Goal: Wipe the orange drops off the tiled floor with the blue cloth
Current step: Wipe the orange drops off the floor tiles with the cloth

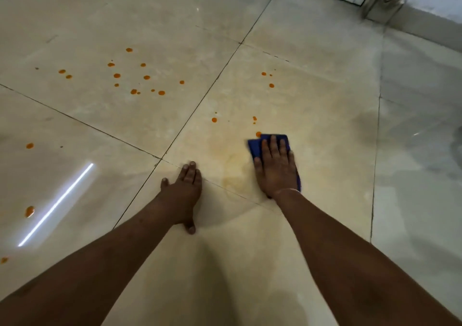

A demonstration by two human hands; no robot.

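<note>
Right hand [275,168] pressing flat, fingers straight, on blue cloth [255,148]; orange drop [258,134] touching cloth at 11 o'clock. Left hand [186,188] lying splayed on tiled floor [325,125].

Blue cloth [254,148]: folded, lying flat on the floor under the right hand [275,170], which presses on it with straight fingers; its edges show beyond the fingertips and beside the thumb.

Orange drops [258,134]: one round drop touches the cloth's far edge, just past the right fingertips. A few small ones lie farther ahead. A dense scatter sits well beyond the left hand [186,188], with single drops far to its left. A faint orange smear lies between the hands.

Tiled floor [325,125]: glossy beige tiles, dark joints.
</note>
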